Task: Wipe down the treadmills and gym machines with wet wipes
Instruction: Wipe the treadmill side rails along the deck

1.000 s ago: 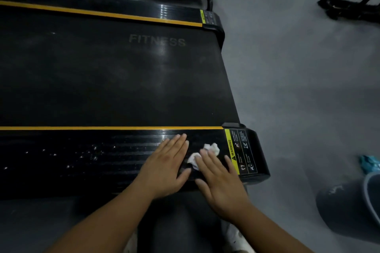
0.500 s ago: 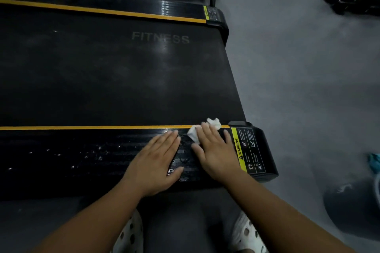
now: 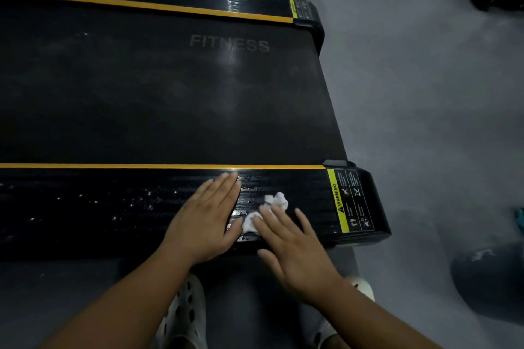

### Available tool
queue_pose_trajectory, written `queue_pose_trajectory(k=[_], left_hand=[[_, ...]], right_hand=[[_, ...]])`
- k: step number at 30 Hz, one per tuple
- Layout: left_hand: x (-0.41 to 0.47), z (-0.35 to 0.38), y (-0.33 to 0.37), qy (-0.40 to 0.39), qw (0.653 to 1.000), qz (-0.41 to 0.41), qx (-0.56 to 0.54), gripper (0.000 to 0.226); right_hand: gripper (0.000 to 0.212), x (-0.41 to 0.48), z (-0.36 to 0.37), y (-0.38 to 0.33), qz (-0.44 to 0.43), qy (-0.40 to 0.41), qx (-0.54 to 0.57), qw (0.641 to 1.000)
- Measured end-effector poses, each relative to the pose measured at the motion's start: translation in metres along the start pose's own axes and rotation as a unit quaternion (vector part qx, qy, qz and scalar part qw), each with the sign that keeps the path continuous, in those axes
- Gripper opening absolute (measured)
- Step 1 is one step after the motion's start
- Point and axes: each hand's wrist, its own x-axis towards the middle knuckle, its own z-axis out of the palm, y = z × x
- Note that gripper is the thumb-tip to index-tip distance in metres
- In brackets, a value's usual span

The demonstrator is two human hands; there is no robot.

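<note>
Grey floor (image 3: 425, 93) surrounds a black treadmill (image 3: 170, 93). On its near rail (image 3: 85, 224), close to the end with the warning label (image 3: 348, 201), a crumpled white wipe (image 3: 276, 201) lies under the straight fingers of the right hand (image 3: 295, 252) — pressed down, not pinched. The left hand (image 3: 208, 218) rests flat just beside it, fingers straight too. The step looks like scrubbing this rail. White specks dot it toward the left edge — the next move likely calls for sliding the wipe that way under steady pressure.
</note>
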Motion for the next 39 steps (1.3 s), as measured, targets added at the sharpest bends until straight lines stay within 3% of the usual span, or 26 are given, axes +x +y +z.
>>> queue_pose_trajectory(k=[7,13,16,20,26,29,34,36,39], left_hand=[[0.001,-0.001,0.001,-0.010,1.000,-0.009,-0.001,0.076],[0.000,0.000,0.000,-0.011,1.000,-0.013,-0.025,0.080],[0.000,0.000,0.000,-0.008,0.999,-0.015,-0.033,0.080],[0.001,0.000,0.000,-0.011,0.999,-0.016,-0.041,0.082],[0.001,0.000,0.001,-0.013,0.999,-0.018,-0.043,0.081],[0.001,-0.001,0.002,-0.014,0.999,-0.018,-0.039,0.081],[0.002,-0.002,0.003,-0.017,0.999,-0.021,-0.030,0.080],[0.002,-0.003,0.003,-0.015,0.999,-0.021,-0.023,0.079],[0.003,-0.002,0.003,-0.016,0.999,-0.019,-0.022,0.078]], right_hand=[[0.032,0.010,-0.012,-0.004,0.016,0.136,0.058,0.989],[0.057,0.001,-0.012,-0.006,0.006,0.128,0.105,0.986],[0.036,0.010,-0.015,0.001,0.090,0.134,0.160,0.974],[0.009,0.015,-0.007,0.002,0.106,0.143,0.053,0.983],[0.019,0.003,-0.012,0.000,0.080,0.140,0.068,0.985],[0.044,0.018,-0.009,0.009,0.158,0.123,0.072,0.977],[0.049,0.043,-0.001,0.006,0.208,0.088,0.033,0.974],[0.062,0.029,0.006,-0.010,0.152,0.086,0.011,0.985],[0.050,-0.011,0.016,-0.019,0.025,0.075,-0.028,0.997]])
